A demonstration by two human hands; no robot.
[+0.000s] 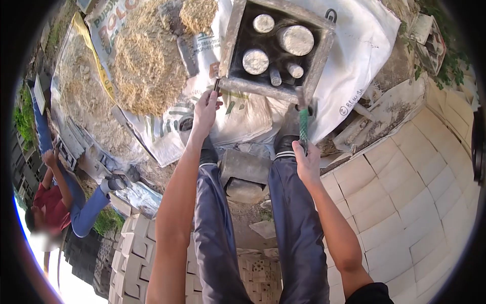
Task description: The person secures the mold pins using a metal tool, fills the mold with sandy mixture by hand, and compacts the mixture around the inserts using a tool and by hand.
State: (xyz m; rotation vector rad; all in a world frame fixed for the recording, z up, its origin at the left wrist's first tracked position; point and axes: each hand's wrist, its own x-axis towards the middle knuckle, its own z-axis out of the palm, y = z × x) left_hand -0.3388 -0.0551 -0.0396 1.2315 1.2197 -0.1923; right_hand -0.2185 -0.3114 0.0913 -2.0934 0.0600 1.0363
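Observation:
A square metal mould box (276, 91) stands in front of me, with round cylinders (296, 40) of several sizes upright in its dark inside, their tops covered in pale powder. At its near left corner my left hand (205, 112) is closed on a short dark rod (216, 85); whether the rod is joined to the box I cannot tell. My right hand (308, 161) is closed round the lower end of a tool with a green-wrapped handle (303, 124). Its metal upper end reaches the box's near right edge, and its exact kind does not show.
Heaps of pale sandy material (144, 66) lie on printed sacks to the left. A white sack (367, 45) spreads on the right. A concrete block (245, 167) sits between my feet. Stacked pale blocks (405, 187) fill the right side. Another person (53, 205) sits at left.

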